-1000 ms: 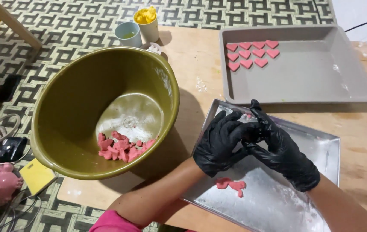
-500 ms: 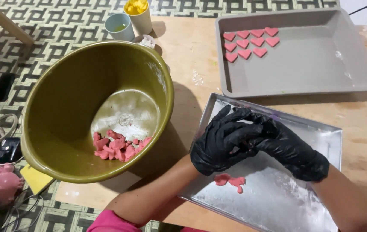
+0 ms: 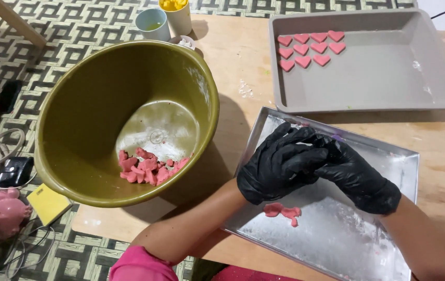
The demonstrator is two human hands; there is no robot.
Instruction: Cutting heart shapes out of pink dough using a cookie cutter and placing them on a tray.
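Both hands wear black gloves and meet above the shiny floured metal tray (image 3: 337, 234) at the near right corner of the wooden tabletop (image 3: 243, 67); the left hand (image 3: 280, 166) comes in from the near edge with its forearm slanting up and right, its fingers curled inward and bunched against the right hand (image 3: 358, 174), whose forearm runs back toward the near right corner; the fingertips of both press together over the far left part of the tray, and whether anything is pinched between them I cannot tell. A small pink dough scrap (image 3: 282, 212) lies on the tray just below the left hand, apart from it. Left of the tray, at the tabletop's left edge, sits a large olive-green plastic bowl (image 3: 92, 104) with pink dough pieces (image 3: 147, 167) heaped in its bottom; along the far right edge lies a grey rectangular baking pan (image 3: 389, 67) with pink dough hearts (image 3: 311, 49) in rows at its far left corner.
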